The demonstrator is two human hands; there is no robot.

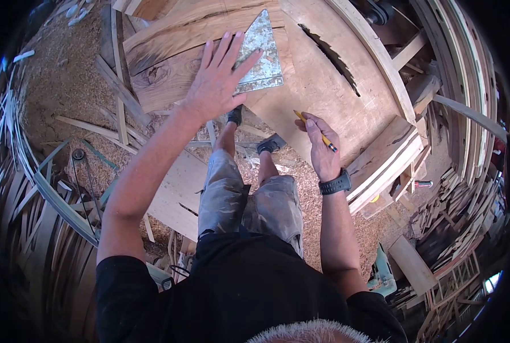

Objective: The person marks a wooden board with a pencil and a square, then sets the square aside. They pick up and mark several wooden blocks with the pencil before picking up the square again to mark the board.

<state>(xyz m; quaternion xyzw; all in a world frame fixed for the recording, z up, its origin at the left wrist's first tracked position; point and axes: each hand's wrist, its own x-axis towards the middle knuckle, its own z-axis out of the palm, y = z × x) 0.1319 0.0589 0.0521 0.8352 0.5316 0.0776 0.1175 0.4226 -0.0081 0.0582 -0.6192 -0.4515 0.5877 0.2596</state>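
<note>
Head view looks straight down on a person standing at a desk point(300, 108) of rough timber. The left hand point(218, 80) lies flat with fingers spread, pressing a metal square point(262, 54) onto a plank point(169, 63) that rests on the desk's near-left part. The hand covers the square's left edge; nothing is gripped, only pressed down. The right hand point(322, 147) hangs just off the desk's near edge, its grip closed round a yellow pencil point(315, 130), tip pointing away from the square. A black watch point(335, 184) sits on that wrist.

By my reading, the square is placed and steadied, so the setting-out is done, but the pencil is well apart from the square and not touching wood, so a line seems yet to be drawn. No fresh pencil mark can be made out on the plank, though one would be too faint to see here.

A saw blade point(329, 57) rises through a slot to the right of the square; whether it turns cannot be told. The square's markings are unreadable. The plank's far end is cut off at the top edge. Sawdust point(300, 194) covers the floor below the desk, around the person's feet. Strong lens bending warps the offcuts point(455, 206) to the desk's right, and dark corners hide the rest.
</note>
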